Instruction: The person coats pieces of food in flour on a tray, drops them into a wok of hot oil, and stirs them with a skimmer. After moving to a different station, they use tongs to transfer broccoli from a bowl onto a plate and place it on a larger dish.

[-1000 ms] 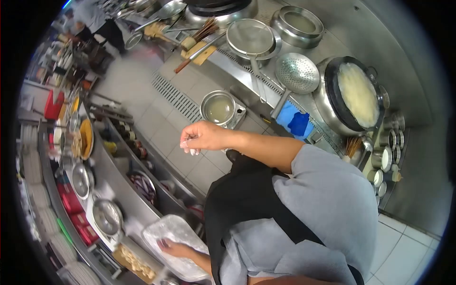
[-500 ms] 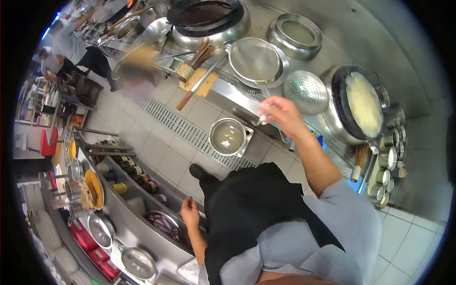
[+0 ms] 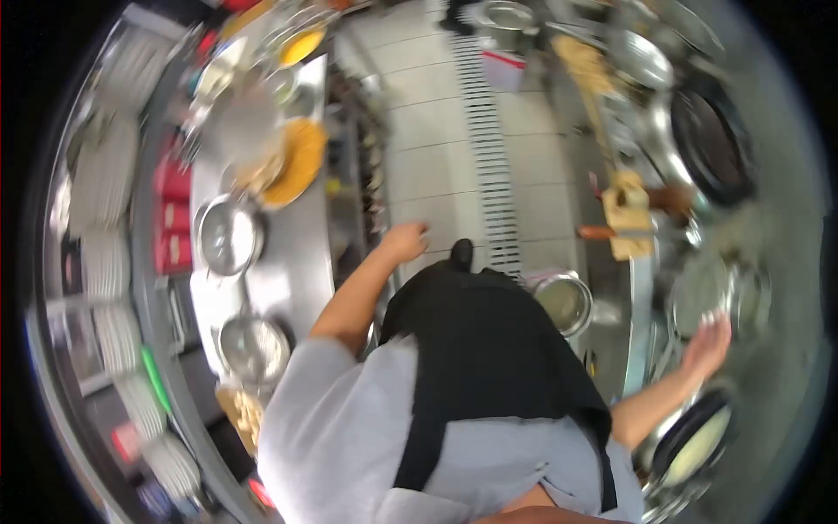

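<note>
My left hand point(image 3: 407, 242) hangs over the aisle beside the steel counter, its fingers loosely curled and nothing visible in them. At the right, my right hand point(image 3: 705, 347) is held over the cooking range, with its fingers drawn together and some white stuff at their tips. Blur hides what exactly they hold. Just beyond the fingertips lies a round mesh strainer point(image 3: 698, 293). Nearer my body, below my right forearm, a black wok point(image 3: 711, 424) contains something pale yellow.
On the left counter are an orange-yellow round food point(image 3: 301, 162), a steel colander point(image 3: 229, 236) and another steel bowl point(image 3: 253, 349). Plates point(image 3: 105, 262) are stacked on the far-left shelf. A metal pot point(image 3: 563, 303) stands low beside the range, near a floor drain point(image 3: 489, 157).
The view has swung so the aisle now runs straight ahead. My right hand has gone from above the floor pot to the range near the strainer. My left hand is farther forward.
</note>
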### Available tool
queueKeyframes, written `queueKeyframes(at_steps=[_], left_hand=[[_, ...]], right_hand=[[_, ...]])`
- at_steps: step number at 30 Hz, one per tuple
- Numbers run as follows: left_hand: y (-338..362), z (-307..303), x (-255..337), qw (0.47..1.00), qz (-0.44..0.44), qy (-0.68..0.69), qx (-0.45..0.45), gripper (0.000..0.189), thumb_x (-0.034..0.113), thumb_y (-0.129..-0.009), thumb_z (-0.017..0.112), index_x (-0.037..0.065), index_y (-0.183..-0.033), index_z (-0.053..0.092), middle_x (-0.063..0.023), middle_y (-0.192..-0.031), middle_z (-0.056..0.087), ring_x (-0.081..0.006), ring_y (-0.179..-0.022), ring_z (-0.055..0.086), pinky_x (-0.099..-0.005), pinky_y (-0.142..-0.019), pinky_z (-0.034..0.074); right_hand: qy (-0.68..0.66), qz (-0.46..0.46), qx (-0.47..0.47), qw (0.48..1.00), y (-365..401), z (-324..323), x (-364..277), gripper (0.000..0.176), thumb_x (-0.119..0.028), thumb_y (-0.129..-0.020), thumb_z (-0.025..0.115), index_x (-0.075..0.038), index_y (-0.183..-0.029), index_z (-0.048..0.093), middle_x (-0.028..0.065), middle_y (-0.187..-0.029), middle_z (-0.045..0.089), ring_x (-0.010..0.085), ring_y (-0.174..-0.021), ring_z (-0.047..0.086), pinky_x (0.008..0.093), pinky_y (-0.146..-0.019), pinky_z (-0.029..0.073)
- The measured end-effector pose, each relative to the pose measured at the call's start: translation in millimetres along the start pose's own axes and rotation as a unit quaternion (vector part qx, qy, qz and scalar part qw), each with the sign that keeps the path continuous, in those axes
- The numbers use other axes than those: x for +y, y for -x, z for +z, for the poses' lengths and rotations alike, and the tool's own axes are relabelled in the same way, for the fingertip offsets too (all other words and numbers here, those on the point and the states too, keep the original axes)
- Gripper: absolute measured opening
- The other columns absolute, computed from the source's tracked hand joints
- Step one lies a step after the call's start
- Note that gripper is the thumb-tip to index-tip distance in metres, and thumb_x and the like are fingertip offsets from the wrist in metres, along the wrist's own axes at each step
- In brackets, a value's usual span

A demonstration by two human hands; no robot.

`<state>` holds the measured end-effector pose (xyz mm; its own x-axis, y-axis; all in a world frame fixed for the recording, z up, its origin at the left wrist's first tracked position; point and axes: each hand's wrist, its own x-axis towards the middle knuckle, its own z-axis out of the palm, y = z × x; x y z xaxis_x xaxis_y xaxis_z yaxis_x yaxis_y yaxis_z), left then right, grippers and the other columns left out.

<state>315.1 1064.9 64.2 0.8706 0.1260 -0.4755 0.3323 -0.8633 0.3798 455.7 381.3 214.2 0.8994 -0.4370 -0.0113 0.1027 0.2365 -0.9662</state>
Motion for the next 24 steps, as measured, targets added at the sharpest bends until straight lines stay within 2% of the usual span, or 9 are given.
queueKeyframes(at_steps=[5, 8, 12, 14, 16, 17, 18, 20, 24], left_hand=[[-68, -39, 6, 1.0, 0.026, -0.008, 0.0, 0.043, 0.026, -0.087, 0.063, 0.003, -0.124, 0.065, -0.0205, -0.121, 0.068, -0.0376, -0.113, 0.064, -0.0453, -0.097, 0.051], [-112, -44, 37, 0.997, 0.041, 0.043, -0.04, 0.044, 0.025, -0.087, 0.066, 0.005, -0.126, 0.064, -0.0167, -0.122, 0.069, -0.0338, -0.11, 0.067, -0.0425, -0.096, 0.052], [-147, -34, 23, 0.989, 0.089, 0.03, -0.114, 0.041, 0.026, -0.086, 0.068, 0.005, -0.121, 0.066, -0.0237, -0.115, 0.069, -0.0405, -0.111, 0.065, -0.0467, -0.094, 0.051], [-160, -40, 20, 0.985, 0.052, 0.019, -0.163, 0.039, 0.032, -0.097, 0.059, 0.001, -0.12, 0.065, -0.0254, -0.113, 0.07, -0.0408, -0.109, 0.067, -0.0457, -0.09, 0.052], [-192, -30, -44, 0.982, 0.06, -0.019, -0.179, 0.043, 0.036, -0.102, 0.049, 0.001, -0.121, 0.065, -0.0265, -0.113, 0.069, -0.0444, -0.111, 0.064, -0.0469, -0.089, 0.051], [-234, 24, -146, 0.948, 0.032, 0.255, -0.186, 0.043, 0.035, -0.102, 0.048, 0.0, -0.12, 0.065, -0.0286, -0.113, 0.068, -0.0469, -0.111, 0.062, -0.0481, -0.087, 0.051], [-246, 0, -147, 0.948, 0.231, -0.087, -0.199, 0.041, 0.032, -0.102, 0.048, -0.001, -0.117, 0.066, -0.0291, -0.108, 0.068, -0.0469, -0.107, 0.063, -0.049, -0.084, 0.05], [-240, -42, -108, 0.954, 0.067, -0.135, -0.257, 0.036, 0.028, -0.1, 0.05, -0.002, -0.109, 0.067, -0.0279, -0.099, 0.069, -0.0451, -0.099, 0.065, -0.0492, -0.08, 0.051], [-258, -101, -46, 0.98, 0.044, -0.077, -0.181, 0.024, 0.022, -0.096, 0.059, 0.0, -0.098, 0.067, -0.0193, -0.089, 0.071, -0.0347, -0.081, 0.068, -0.0433, -0.072, 0.052]], right_hand=[[-0.015, 0.005, -0.025, 1.0, -30, -10, 27, 0.039, -0.019, -0.1, 0.059, 0.006, -0.13, 0.056, 0.0188, -0.126, 0.062, 0.0267, -0.112, 0.061, 0.0407, -0.095, 0.049], [0.023, -0.001, 0.069, 0.997, -18, 35, 6, 0.045, -0.021, -0.101, 0.058, 0.002, -0.139, 0.051, 0.0194, -0.14, 0.055, 0.0328, -0.133, 0.05, 0.0492, -0.113, 0.039], [-0.068, -0.036, 0.088, 0.993, -54, 33, -5, 0.027, -0.015, -0.098, 0.062, 0.0, -0.121, 0.062, 0.0142, -0.121, 0.066, 0.0267, -0.111, 0.063, 0.0417, -0.092, 0.051], [-0.066, -0.054, 0.131, 0.988, -84, 25, -13, 0.022, -0.009, -0.099, 0.057, 0.003, -0.117, 0.062, 0.018, -0.112, 0.068, 0.0272, -0.101, 0.066, 0.0402, -0.086, 0.055], [-0.06, -0.059, 0.184, 0.979, -131, 6, -16, 0.023, -0.006, -0.099, 0.055, 0.006, -0.118, 0.059, 0.0193, -0.11, 0.068, 0.0276, -0.099, 0.067, 0.0409, -0.085, 0.057], [-0.066, -0.065, 0.201, 0.975, -155, -9, -13, 0.023, -0.006, -0.099, 0.055, 0.006, -0.118, 0.059, 0.0193, -0.11, 0.068, 0.0276, -0.099, 0.067, 0.0409, -0.085, 0.057], [-0.063, -0.066, 0.235, 0.968, -187, -26, -11, 0.024, -0.006, -0.1, 0.054, 0.008, -0.119, 0.058, 0.0197, -0.109, 0.068, 0.0277, -0.099, 0.067, 0.0411, -0.085, 0.058], [-0.068, -0.068, 0.277, 0.956, -244, -63, -5, 0.025, -0.005, -0.1, 0.053, 0.009, -0.119, 0.057, 0.02, -0.108, 0.068, 0.0277, -0.098, 0.067, 0.0413, -0.085, 0.059], [-0.036, -0.03, 0.331, 0.942, -335, -147, 23, 0.024, -0.007, -0.1, 0.051, 0.007, -0.119, 0.055, 0.02, -0.112, 0.066, 0.0284, -0.099, 0.067, 0.043, -0.09, 0.058]])
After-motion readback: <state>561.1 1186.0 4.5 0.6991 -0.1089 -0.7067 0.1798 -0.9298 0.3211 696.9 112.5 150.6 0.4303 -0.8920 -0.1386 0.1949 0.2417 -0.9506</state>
